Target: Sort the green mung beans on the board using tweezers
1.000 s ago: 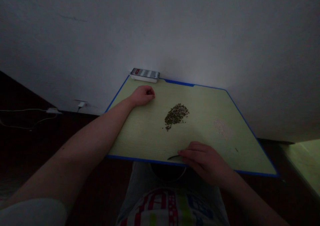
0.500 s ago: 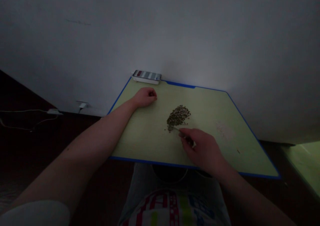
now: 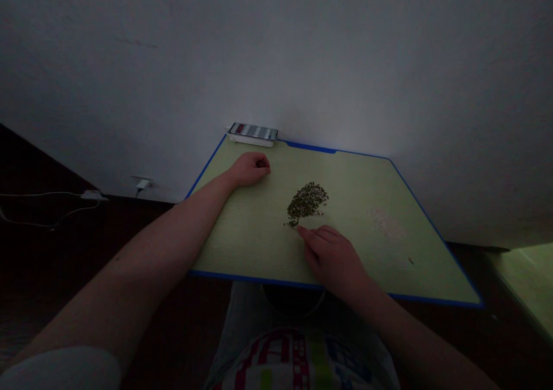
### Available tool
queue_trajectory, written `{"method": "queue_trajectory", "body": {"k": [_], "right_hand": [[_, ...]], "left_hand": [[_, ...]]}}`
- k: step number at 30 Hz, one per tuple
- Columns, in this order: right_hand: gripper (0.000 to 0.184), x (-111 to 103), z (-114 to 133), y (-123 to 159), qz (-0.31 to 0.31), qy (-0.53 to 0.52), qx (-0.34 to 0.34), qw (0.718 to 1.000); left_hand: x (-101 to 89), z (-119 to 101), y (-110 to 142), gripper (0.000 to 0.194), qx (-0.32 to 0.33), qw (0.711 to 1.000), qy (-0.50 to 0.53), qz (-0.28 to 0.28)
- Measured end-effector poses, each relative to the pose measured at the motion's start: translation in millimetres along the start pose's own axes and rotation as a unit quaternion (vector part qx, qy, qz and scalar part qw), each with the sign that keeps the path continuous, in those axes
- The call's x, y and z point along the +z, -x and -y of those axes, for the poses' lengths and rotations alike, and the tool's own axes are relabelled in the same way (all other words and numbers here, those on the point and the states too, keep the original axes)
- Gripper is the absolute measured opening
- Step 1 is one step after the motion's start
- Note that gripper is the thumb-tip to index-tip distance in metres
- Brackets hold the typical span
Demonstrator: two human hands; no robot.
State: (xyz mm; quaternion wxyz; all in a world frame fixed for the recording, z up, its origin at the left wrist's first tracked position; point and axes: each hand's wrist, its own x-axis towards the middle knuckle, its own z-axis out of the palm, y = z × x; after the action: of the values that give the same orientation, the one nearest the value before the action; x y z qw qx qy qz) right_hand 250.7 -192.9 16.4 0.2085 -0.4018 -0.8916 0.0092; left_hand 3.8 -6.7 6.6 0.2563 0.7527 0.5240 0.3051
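A small heap of dark green seeds (image 3: pixel 307 203) lies in the middle of a pale green table (image 3: pixel 242 240) with a blue edge. My right hand (image 3: pixel 332 257) rests on the table just in front of the heap, with its fingers pressed together and the fingertips at the heap's near edge. The thin spoon it held a moment ago is hidden under the fingers. My left hand (image 3: pixel 251 168) lies at the back left of the table, curled into a loose fist with nothing visible in it.
A phone (image 3: pixel 253 132) lies at the table's back edge against the white wall. A faint patch of pale grains (image 3: pixel 386 223) sits to the right. A dark bowl (image 3: pixel 294 300) rests on my lap under the near edge. Cables and a plug (image 3: pixel 90 194) are on the left.
My right hand moved from the table's near edge up to the seed heap with a thin spoon, then lowered, its fingers now covering the spoon. My left hand has not moved.
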Motion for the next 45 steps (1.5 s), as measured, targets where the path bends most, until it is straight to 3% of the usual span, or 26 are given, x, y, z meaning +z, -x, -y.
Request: {"method": "queue_trajectory", "body": {"k": [6, 15, 20, 25, 29, 33, 38, 45], "right_hand": [[0.034, 3, -6, -10, 0.004, -0.020, 0.001, 1.000], [0.032, -9, 1, 0, 0.021, -0.048, -0.074, 0.996], [0.029, -13, 6, -1, -0.013, -0.037, -0.073, 0.997], [0.023, -3, 12, -13, -0.043, -0.044, -0.113, 0.992], [0.019, 9, 20, -17, -0.014, -0.043, -0.150, 0.988], [0.016, 8, 21, -10, 0.034, -0.035, -0.143, 0.988], [0.022, -8, 19, 9, 0.064, -0.053, -0.131, 0.988], [0.031, -22, 20, 27, 0.058, -0.104, -0.103, 0.988]], "left_hand": [[1.0, 3, -2, 0.014, 0.008, 1.000, 0.007, 0.002], [1.6, 5, -2, 0.015, 0.006, 1.000, 0.003, -0.001], [1.2, 5, -2, 0.016, 0.013, 1.000, -0.011, -0.001], [0.6, 5, -2, 0.016, 0.010, 1.000, -0.011, 0.002], [0.6, 6, -2, 0.017, 0.007, 1.000, -0.006, 0.003], [0.2, 5, -2, 0.016, 0.005, 1.000, -0.010, 0.005], [0.2, 4, -2, 0.015, 0.007, 1.000, -0.010, 0.007], [0.7, 4, -2, 0.017, 0.006, 1.000, -0.003, 0.003]]}}
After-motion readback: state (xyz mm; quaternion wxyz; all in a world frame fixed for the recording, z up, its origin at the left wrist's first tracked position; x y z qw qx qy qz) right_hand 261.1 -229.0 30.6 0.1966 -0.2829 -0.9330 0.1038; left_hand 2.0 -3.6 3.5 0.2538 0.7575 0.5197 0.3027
